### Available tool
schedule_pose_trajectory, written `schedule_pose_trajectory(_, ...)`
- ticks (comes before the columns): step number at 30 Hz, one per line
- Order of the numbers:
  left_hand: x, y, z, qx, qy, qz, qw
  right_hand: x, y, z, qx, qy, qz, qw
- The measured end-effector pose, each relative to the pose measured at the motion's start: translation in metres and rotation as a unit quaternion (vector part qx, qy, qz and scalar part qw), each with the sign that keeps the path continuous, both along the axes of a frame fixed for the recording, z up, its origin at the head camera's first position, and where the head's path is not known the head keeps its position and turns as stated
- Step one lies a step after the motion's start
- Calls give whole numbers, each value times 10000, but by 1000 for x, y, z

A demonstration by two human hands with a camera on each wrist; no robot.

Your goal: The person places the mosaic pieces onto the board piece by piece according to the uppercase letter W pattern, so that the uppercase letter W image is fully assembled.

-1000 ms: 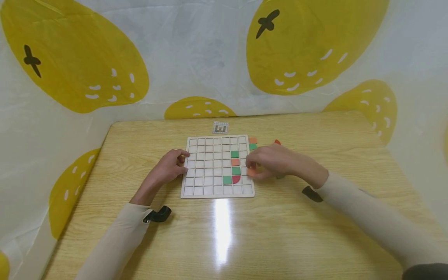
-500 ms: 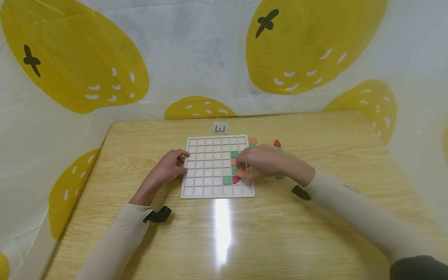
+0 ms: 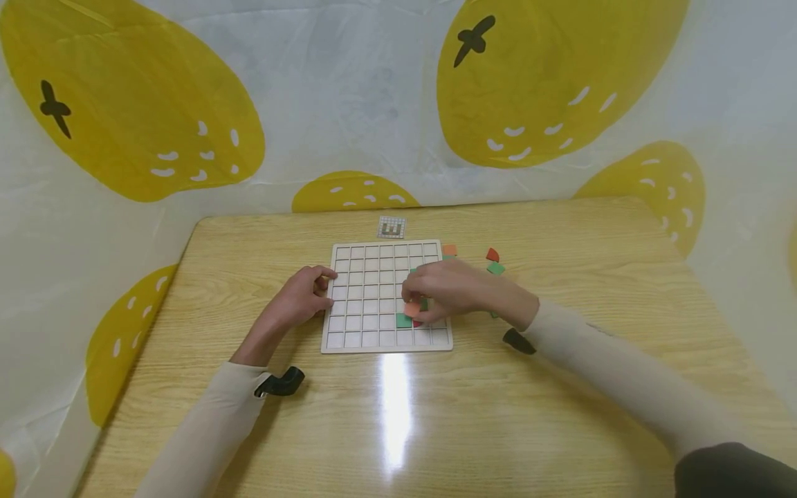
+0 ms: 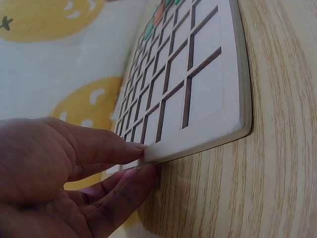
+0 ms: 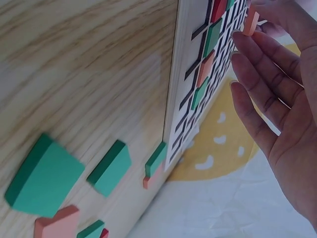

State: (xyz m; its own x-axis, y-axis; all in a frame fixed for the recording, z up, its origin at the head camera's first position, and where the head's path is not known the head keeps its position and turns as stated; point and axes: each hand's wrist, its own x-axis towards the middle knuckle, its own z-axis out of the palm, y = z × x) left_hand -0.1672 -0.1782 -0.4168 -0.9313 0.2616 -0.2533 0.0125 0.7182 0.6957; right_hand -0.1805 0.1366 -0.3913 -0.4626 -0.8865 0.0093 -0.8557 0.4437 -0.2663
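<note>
- Flat orange tile [image 3: 411, 309], material unclear, outline partly covered by fingertips: over the board's 4 o'clock part. Touching or just above, I can't tell from my feeds.
- Right hand [image 3: 451, 290]: across the board's 3 o'clock edge, thumb and fingertips pinching that tile; my right wrist view shows the other fingers loosely spread.
- Pale square gridded board [image 3: 353, 323], wood-like: flat on the tan wood-grain table [image 3: 349, 415].
- Left hand [image 3: 303, 294]: at the board's 9 o'clock edge, thumb and fingers pinching the rim.
- Green square tile [image 3: 404, 320]: in a cell near 5 o'clock, just beside a red quarter-round tile [image 3: 417, 324] I see only partly.
- Loose on the table, between 2 and 3 o'clock, well apart from the board: red rounded wedge [image 3: 492, 254], green flat piece [image 3: 495, 268].
- Second orange piece [image 3: 450, 250]: 2 o'clock, just beside the board.
- Small square card [image 3: 391, 227], gridded, dark E-like figure: 12 o'clock, just beyond the board.
</note>
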Motion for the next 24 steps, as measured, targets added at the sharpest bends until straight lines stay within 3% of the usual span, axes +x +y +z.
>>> schedule_pose_trajectory(16, -1, 1, 3, 21, -61, 5, 10000, -3, -25, 0, 309, -283, 70, 9991)
schedule_pose_trajectory(24, -1, 1, 5, 62, -111, 12, 9999, -3, -34, 0, 343, -206, 192, 9990)
